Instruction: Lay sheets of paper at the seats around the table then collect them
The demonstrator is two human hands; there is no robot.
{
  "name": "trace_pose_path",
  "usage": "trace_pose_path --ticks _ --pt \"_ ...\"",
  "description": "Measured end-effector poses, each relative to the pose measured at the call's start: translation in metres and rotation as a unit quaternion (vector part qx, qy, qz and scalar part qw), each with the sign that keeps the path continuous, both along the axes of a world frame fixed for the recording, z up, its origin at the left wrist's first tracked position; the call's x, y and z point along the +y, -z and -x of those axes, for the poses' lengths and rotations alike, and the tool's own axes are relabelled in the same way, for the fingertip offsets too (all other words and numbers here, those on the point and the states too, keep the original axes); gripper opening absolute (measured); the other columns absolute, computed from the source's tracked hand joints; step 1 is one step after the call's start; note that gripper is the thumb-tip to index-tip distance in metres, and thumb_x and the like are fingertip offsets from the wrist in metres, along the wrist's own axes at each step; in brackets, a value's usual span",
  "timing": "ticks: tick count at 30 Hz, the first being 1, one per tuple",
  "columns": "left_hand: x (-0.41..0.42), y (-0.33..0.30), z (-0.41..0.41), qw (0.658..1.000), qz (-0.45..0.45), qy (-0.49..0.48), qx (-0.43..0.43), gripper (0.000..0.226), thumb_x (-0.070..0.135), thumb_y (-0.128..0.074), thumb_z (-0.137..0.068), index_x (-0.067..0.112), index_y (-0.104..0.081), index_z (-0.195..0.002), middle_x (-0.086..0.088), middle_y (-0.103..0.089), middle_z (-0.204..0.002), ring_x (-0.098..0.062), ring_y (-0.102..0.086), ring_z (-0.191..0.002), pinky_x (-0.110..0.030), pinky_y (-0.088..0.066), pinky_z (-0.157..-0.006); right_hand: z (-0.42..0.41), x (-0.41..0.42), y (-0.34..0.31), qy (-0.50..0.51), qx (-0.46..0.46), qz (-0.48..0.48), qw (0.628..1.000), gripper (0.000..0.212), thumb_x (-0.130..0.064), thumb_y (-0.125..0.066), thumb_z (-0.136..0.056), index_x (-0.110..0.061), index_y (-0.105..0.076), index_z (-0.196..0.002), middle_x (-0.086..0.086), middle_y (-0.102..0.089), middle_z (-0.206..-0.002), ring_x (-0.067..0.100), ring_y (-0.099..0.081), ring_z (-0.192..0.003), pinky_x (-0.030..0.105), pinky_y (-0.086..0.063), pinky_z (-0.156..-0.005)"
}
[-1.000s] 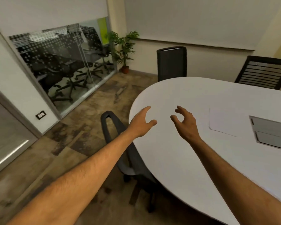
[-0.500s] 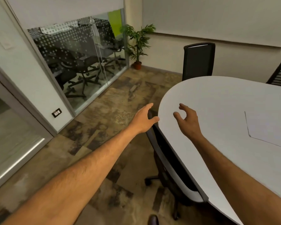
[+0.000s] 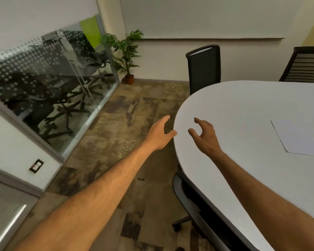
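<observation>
A white sheet of paper (image 3: 301,138) lies flat on the white oval table (image 3: 243,109), near the right edge of the view. My left hand (image 3: 159,134) is stretched out over the floor just left of the table's rounded end, fingers apart and empty. My right hand (image 3: 205,136) hovers above the table's end, fingers loosely curled and apart, holding nothing. Both hands are well to the left of the sheet.
A black chair (image 3: 203,67) stands at the table's far end and another (image 3: 304,64) at the far right. A third chair (image 3: 187,201) is tucked under the near edge. A glass wall (image 3: 49,84) and potted plant (image 3: 127,53) line the left side.
The view has shifted along the table's end: the near chair now sits lower under the table edge, and the sheet lies further right. Both hands stay open and empty.
</observation>
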State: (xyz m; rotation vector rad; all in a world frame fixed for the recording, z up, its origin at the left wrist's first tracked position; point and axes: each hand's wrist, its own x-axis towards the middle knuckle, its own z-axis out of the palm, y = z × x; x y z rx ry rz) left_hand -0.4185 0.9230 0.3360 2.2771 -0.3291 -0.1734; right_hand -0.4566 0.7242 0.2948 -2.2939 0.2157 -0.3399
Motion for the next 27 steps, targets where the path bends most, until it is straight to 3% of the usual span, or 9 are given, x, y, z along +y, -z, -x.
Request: trace_pose_path --ticks 8,13,20,27 --pt "0.003 0.005 -0.136 0.997 -0.025 0.074 -0.005 0.071 0.043 -0.065 -0.091 0.032 -0.032 -0.152 0.007 -0.039 -0.156 -0.019 -0.033 -0.143 -0.045 -0.033 -0.114 -0.094 0.008 0.008 0.073 0.015 -0.01 0.997 0.057 -0.046 -0.057 -0.096 -0.024 -0.044 -0.147 0.001 -0.043 -0.155 0.023 -0.035 -0.144 0.048 -0.035 -0.115" --pt "-0.014 0.024 -0.239 0.985 -0.027 0.169 -0.005 0.07 0.044 -0.067 -0.09 0.033 -0.034 -0.15 0.008 -0.043 -0.153 -0.018 -0.04 -0.139 -0.033 -0.033 -0.105 -0.152 -0.003 0.014 0.153 0.014 0.004 0.988 0.056 -0.043 -0.056 -0.097 -0.022 -0.043 -0.148 0.004 -0.044 -0.154 0.024 -0.034 -0.144 0.046 -0.034 -0.115" --pt "-0.077 0.029 -0.34 0.953 -0.038 0.301 -0.009 0.07 0.047 -0.065 -0.09 0.032 -0.033 -0.151 0.008 -0.041 -0.154 -0.016 -0.04 -0.139 -0.029 -0.03 -0.105 -0.199 -0.035 0.013 0.29 0.001 -0.025 0.957 0.056 -0.037 -0.059 -0.097 -0.017 -0.045 -0.148 0.003 -0.049 -0.15 0.021 -0.034 -0.142 0.038 -0.031 -0.114" --pt "-0.182 0.052 -0.387 0.915 -0.017 0.402 0.034 0.07 0.045 -0.064 -0.092 0.031 -0.031 -0.151 0.007 -0.046 -0.15 -0.016 -0.043 -0.136 -0.025 -0.033 -0.1 -0.212 -0.108 0.035 0.395 0.0 -0.038 0.918 0.05 -0.032 -0.065 -0.092 -0.017 -0.054 -0.138 0.001 -0.058 -0.136 0.019 -0.041 -0.136 0.023 -0.028 -0.102"
